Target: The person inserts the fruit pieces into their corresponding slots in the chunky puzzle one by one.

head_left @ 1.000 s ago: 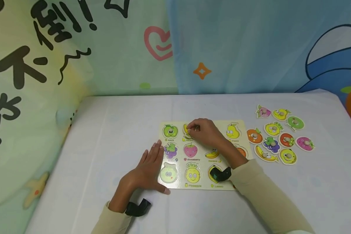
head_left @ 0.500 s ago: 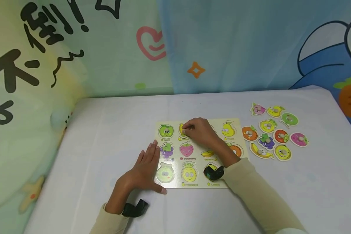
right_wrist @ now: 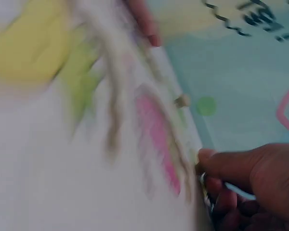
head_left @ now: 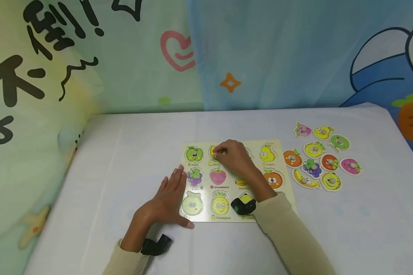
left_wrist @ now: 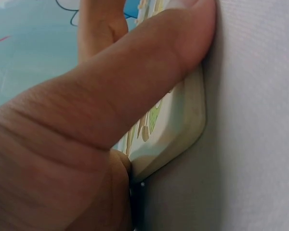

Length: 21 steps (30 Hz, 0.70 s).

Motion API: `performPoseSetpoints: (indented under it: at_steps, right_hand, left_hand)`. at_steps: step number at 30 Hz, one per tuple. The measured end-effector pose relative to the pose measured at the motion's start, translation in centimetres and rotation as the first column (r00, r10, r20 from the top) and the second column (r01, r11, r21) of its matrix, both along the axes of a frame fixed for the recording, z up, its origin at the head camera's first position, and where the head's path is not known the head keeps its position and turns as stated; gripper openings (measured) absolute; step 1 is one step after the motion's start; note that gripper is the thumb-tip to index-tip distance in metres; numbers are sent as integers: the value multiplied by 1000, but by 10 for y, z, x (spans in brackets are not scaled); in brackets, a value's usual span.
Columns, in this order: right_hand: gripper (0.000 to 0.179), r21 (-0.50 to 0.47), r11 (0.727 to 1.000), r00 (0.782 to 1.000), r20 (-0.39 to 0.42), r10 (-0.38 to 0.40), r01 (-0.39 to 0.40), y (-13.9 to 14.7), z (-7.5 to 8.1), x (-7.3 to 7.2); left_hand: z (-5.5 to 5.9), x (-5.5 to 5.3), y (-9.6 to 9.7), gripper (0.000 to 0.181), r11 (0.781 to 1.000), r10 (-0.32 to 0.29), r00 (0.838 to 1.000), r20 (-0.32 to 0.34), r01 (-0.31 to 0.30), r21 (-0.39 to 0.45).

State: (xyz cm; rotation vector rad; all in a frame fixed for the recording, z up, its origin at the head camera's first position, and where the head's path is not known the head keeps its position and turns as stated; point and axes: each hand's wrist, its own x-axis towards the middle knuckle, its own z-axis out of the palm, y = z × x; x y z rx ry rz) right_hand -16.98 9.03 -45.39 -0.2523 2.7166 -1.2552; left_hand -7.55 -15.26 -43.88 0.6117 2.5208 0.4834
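Observation:
A fruit puzzle board (head_left: 206, 218) lies on the white table, with printed fruits in its recesses. My right hand (head_left: 234, 157) is over the board's top row and pinches a yellow fruit puzzle piece (head_left: 211, 151) at the second recess; the fingers hide much of it. In the right wrist view, the right thumb and finger (right_wrist: 226, 163) meet low at the board's surface. Along the board's left edge my left hand (head_left: 168, 199) rests with straight fingers, its thumb at the near corner. The left wrist view shows the thumb (left_wrist: 149, 57) across the board's thick edge (left_wrist: 190, 113).
Several loose knobbed fruit pieces lie right of the board, among them a banana (head_left: 305, 179), grapes (head_left: 311, 168), an orange (head_left: 292, 158) and a pineapple (head_left: 314, 149). A printed curtain (head_left: 278, 57) hangs behind the table. Each wrist wears a black camera (head_left: 243, 206).
The right wrist and forearm have swung a little left, uncovering the printed orange. The right fingers stay at the same recess. My left hand keeps its place on the board; the head view shifted slightly.

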Motion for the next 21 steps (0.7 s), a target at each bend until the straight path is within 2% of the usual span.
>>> performPoseSetpoints:
  at_steps: [7, 21]
  right_hand:
    - [12, -36, 998, 999, 22, -45, 46, -4, -1, 1]
    - [15, -42, 997, 996, 67, -62, 65, -2, 1, 4]
  left_hand:
    - [1, 0, -2, 141, 1000, 6, 1000, -9, -6, 10]
    - [-1, 1, 0, 143, 1000, 4, 1000, -10, -4, 10]
